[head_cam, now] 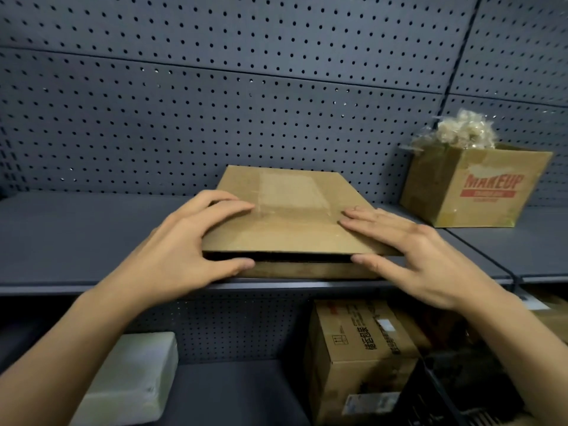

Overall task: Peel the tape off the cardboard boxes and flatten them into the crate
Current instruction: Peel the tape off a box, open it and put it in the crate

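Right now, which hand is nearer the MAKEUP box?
Right. The right hand rests on the flattened box's right edge, the side facing the MAKEUP box; the left hand grips the far left edge.

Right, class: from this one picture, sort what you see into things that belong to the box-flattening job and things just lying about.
Part of the job:
- flattened cardboard box on the upper shelf
- left hand and right hand, both on it
- MAKEUP box, stuffed with peeled tape

Just lying about:
- printed carton on the lower shelf
- white block
- pegboard wall
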